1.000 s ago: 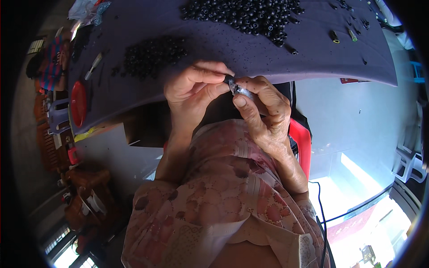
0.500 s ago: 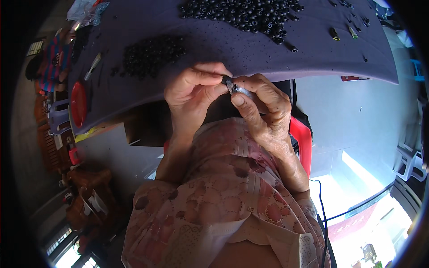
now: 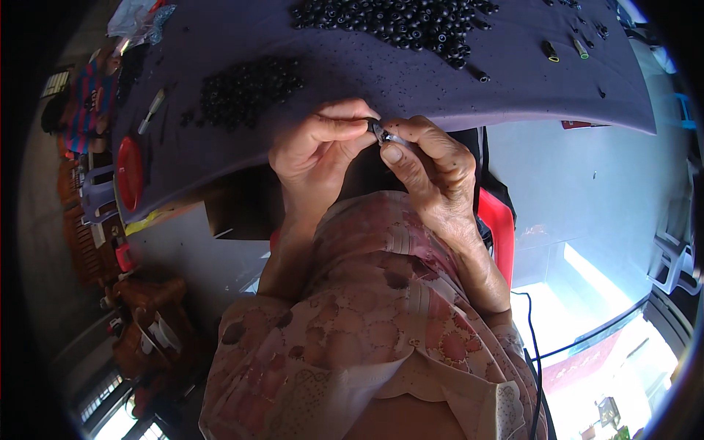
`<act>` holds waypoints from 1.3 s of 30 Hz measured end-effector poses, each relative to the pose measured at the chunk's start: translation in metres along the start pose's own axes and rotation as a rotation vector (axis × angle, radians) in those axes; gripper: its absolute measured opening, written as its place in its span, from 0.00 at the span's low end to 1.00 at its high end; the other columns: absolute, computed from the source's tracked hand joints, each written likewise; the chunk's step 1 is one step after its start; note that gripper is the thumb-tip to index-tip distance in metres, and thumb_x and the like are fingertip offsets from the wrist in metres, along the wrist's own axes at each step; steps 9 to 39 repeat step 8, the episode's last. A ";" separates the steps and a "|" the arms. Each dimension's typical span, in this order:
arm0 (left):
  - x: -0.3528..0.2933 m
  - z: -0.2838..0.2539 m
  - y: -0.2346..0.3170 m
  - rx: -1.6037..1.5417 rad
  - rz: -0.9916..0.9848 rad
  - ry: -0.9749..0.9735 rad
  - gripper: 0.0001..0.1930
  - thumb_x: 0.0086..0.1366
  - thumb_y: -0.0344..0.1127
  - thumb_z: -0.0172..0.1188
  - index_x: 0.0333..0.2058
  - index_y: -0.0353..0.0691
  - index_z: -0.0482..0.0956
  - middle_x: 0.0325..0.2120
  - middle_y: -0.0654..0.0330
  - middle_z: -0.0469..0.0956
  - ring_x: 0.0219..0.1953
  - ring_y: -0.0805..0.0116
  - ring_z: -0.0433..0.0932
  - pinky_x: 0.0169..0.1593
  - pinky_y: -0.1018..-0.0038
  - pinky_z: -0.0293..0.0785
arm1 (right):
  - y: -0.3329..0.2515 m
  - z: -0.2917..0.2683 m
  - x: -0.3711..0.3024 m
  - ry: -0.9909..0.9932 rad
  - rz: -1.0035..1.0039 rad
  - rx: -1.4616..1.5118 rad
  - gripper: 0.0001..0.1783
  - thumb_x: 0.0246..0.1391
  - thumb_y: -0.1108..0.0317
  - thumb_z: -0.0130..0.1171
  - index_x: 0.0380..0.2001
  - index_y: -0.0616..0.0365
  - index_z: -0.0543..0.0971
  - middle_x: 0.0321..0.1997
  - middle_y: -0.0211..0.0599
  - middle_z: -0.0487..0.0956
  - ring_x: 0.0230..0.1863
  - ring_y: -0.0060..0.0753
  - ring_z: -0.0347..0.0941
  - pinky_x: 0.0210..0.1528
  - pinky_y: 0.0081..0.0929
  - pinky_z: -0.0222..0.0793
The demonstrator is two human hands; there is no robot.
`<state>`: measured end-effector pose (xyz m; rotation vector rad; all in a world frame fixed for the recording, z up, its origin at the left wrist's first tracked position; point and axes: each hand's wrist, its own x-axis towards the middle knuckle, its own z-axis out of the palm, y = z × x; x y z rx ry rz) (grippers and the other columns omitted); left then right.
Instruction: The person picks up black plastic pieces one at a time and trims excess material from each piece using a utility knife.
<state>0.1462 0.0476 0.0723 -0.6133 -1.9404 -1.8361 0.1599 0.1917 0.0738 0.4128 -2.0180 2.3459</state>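
My left hand (image 3: 315, 150) pinches a small black ring-like piece (image 3: 372, 125) between thumb and fingertips, just past the table's near edge. My right hand (image 3: 436, 161) is closed on a small silver-tipped metal tool (image 3: 383, 135), its thumb pressing from the near side. The tool's tip touches or nearly touches the black piece; the fingers hide the rest of it. Beyond my hands, a heap of small black rounded pieces (image 3: 253, 88) lies on the dark cloth, and a larger heap of black hollow pieces (image 3: 389, 22) lies farther off.
A purple-grey cloth (image 3: 220, 169) covers the table. On it are a white-handled tool (image 3: 152, 108), a red oval tray (image 3: 129, 172) and two small yellow-rimmed tubes (image 3: 550, 51). A red chair (image 3: 497, 227) stands beside me. Another person (image 3: 92, 110) is at the far left.
My right fingers have shifted slightly round the metal tool, and less of its bright body shows now. My left hand keeps its pinch on the black piece, almost unmoved.
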 end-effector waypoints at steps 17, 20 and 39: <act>0.000 0.010 -0.005 0.023 0.009 0.056 0.08 0.47 0.14 0.58 0.26 0.31 0.72 0.29 0.50 0.76 0.29 0.71 0.75 0.34 0.80 0.73 | 0.004 -0.002 0.002 0.039 0.167 0.100 0.09 0.51 0.72 0.53 0.37 0.63 0.74 0.31 0.27 0.73 0.33 0.13 0.64 0.39 0.11 0.60; 0.000 0.010 -0.005 0.023 0.009 0.056 0.08 0.47 0.14 0.58 0.26 0.31 0.72 0.29 0.50 0.76 0.29 0.71 0.75 0.34 0.80 0.73 | 0.004 -0.002 0.002 0.039 0.167 0.100 0.09 0.51 0.72 0.53 0.37 0.63 0.74 0.31 0.27 0.73 0.33 0.13 0.64 0.39 0.11 0.60; 0.000 0.010 -0.005 0.023 0.009 0.056 0.08 0.47 0.14 0.58 0.26 0.31 0.72 0.29 0.50 0.76 0.29 0.71 0.75 0.34 0.80 0.73 | 0.004 -0.002 0.002 0.039 0.167 0.100 0.09 0.51 0.72 0.53 0.37 0.63 0.74 0.31 0.27 0.73 0.33 0.13 0.64 0.39 0.11 0.60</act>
